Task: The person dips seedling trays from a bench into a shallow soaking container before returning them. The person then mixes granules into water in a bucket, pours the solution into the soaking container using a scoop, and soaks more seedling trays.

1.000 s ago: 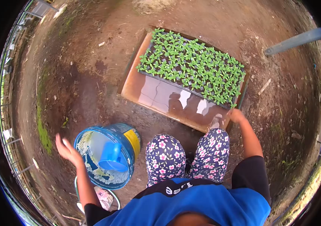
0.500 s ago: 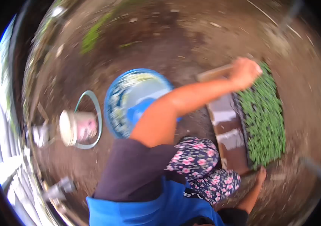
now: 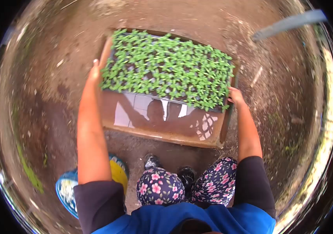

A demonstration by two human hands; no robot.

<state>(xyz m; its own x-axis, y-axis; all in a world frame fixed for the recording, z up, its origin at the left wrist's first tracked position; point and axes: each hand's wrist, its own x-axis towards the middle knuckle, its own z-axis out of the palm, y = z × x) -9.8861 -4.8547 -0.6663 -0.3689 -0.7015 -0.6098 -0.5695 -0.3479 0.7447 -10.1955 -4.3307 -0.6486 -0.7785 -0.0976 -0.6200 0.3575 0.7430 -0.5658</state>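
Left hand [image 3: 94, 73] has moved from bucket [image 3: 119, 171] to tray [image 3: 178, 102]; now I'm at both ends. Right fingers [image 3: 233, 93] curled; either hold unclear. Tray in basin [image 3: 162, 137], far side.

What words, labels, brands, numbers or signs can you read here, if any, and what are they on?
None can be read.
Bucket: yellow on its side, partly behind the arm; no lettering can be made out.
Shirt: no lettering shows.
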